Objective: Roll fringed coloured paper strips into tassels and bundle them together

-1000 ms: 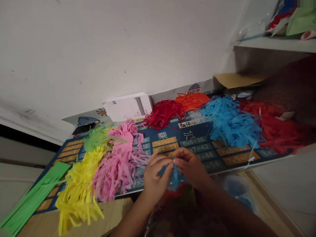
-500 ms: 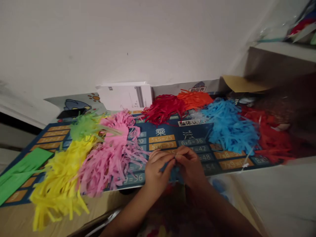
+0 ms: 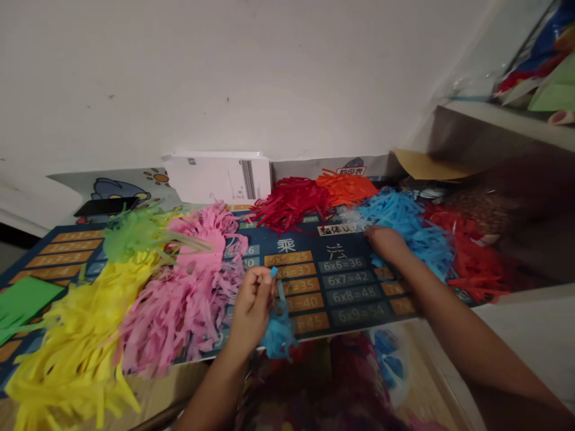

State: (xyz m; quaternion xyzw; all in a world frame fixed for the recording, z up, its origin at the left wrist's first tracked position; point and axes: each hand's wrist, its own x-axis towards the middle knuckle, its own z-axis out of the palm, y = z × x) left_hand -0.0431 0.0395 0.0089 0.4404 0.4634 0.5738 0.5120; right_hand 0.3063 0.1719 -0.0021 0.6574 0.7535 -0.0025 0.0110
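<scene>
My left hand (image 3: 252,302) is closed around the top of a blue paper tassel (image 3: 279,335). A short blue end sticks up past the fingertips, and the fringe hangs down beside the hand at the table's front edge. My right hand (image 3: 387,244) is stretched out to the back right, at the near-left edge of a heap of blue fringed paper (image 3: 413,224). Close to its fingertips lies a small clump of clear plastic (image 3: 351,216). The fingers of this hand are small and smeared, so their grip is unclear.
On a dark blue times-table mat (image 3: 350,293) lie yellow (image 3: 85,335), pink (image 3: 188,293), light green (image 3: 139,233), red (image 3: 291,203) and orange (image 3: 345,187) paper fringes. A white card (image 3: 215,176) leans on the wall. A shelf (image 3: 507,117) stands at right.
My hands were together at the front middle and have parted. The left moved slightly left with the blue tassel; the right reached back and right to the blue heap. The view has shifted a little.
</scene>
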